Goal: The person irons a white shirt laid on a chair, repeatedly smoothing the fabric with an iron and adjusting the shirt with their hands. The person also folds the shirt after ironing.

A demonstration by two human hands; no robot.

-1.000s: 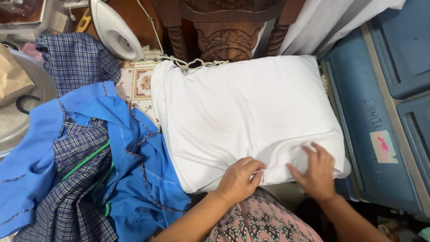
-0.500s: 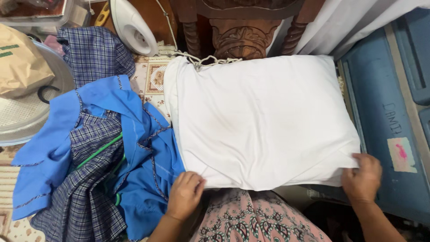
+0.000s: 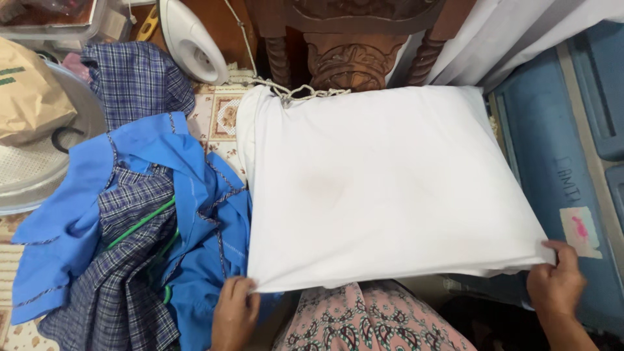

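A large white cloth (image 3: pixel 383 188) lies spread flat in front of me, reaching back to a carved wooden chair. My left hand (image 3: pixel 233 313) pinches its near left corner. My right hand (image 3: pixel 556 281) grips the near right corner, and the near edge between them is pulled taut over my patterned skirt (image 3: pixel 370 325).
A heap of blue and plaid garments (image 3: pixel 130 227) lies left of the cloth. A white iron (image 3: pixel 192 40) stands at the back left, with its cord running to the chair (image 3: pixel 344 39). A blue plastic bin (image 3: pixel 572 162) is at the right, a round basket with a paper bag (image 3: pixel 29 97) at the far left.
My hands have moved apart from the middle of the near edge to its two corners, and the cloth is stretched wider and flatter toward me.
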